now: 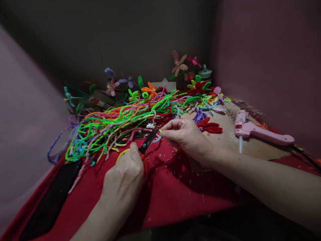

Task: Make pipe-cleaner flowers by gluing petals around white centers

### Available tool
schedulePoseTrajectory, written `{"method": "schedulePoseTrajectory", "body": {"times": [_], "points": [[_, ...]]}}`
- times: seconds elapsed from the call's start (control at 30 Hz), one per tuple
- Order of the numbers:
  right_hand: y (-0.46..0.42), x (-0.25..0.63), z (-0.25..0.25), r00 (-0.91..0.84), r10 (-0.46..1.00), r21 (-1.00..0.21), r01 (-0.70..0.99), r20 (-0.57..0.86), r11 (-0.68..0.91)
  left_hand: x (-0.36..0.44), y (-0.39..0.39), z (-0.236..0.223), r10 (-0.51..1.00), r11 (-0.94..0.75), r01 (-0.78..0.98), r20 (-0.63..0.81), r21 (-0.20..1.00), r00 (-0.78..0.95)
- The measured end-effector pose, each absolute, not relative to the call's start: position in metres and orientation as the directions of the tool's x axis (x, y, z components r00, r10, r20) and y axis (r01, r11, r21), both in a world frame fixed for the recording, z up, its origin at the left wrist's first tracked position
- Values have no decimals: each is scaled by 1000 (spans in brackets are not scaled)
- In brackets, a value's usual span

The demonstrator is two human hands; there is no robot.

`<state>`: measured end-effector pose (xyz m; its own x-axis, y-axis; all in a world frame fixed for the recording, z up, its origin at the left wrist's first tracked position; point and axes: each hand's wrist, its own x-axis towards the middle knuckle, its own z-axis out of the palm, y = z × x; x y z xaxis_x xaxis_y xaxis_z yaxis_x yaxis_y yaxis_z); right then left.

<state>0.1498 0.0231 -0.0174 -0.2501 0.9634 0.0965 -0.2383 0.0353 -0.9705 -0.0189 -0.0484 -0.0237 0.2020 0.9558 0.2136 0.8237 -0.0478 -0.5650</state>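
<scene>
My left hand (124, 179) is closed round the handles of a pair of scissors (148, 140), which have black blades and yellow and red grips. The blades point up and away, towards the fingertips of my right hand (187, 139). Between thumb and forefinger, that hand pinches a short green piece of pipe cleaner (161, 131), its end right beside the scissor tips. Whether the blades touch it I cannot tell. Small trimmed bits lie scattered on the red cloth (173, 197) below.
A tangled heap of coloured pipe cleaners (120, 117) lies beyond my hands. To the right, a pink glue gun (263, 132) rests on cardboard (225, 144) near red petals (210, 126). Fuzzy flowers (179, 63) stand at the back. A flat black object (51, 201) lies front left.
</scene>
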Motion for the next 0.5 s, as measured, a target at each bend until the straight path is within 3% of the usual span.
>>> {"method": "schedulePoseTrajectory", "body": {"times": [0.5], "points": [[24,149,-21,-273,958,-973,-229,91,27,-18,-51,-22,948,-35,767,222,-641,229]]}}
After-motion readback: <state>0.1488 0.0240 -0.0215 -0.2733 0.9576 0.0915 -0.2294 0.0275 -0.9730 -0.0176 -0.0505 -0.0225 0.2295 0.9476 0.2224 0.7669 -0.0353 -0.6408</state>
